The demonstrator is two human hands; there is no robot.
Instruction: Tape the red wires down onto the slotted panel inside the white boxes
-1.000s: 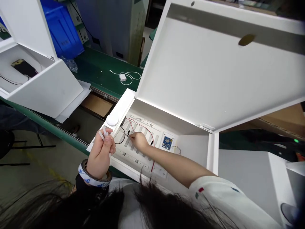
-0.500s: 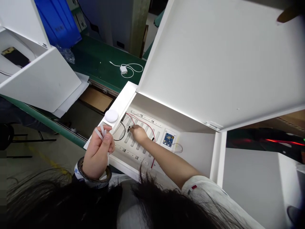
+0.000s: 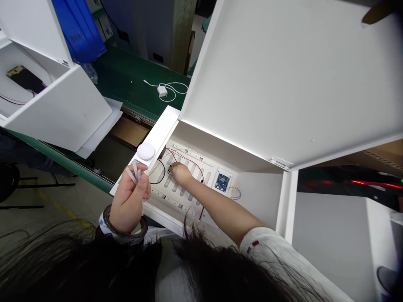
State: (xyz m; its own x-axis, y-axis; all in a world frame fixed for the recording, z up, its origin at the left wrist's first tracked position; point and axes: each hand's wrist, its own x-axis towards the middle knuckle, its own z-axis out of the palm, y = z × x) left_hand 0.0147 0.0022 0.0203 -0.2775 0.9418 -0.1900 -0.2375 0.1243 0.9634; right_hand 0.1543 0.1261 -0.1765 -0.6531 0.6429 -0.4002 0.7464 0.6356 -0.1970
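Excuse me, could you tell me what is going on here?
A person's right hand is inside an open white rectangular box, at a small black part; whether it is gripped is unclear. The left hand holds thin whitish flat strips near a round white disc. A blue rectangular circuit board sits inside the box.

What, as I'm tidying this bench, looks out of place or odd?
What looks like a tape roll is worn around the wrist of the left hand, an odd place for tape. A white charger lies loose on the green surface, seemingly unused. No spill or damage shows.
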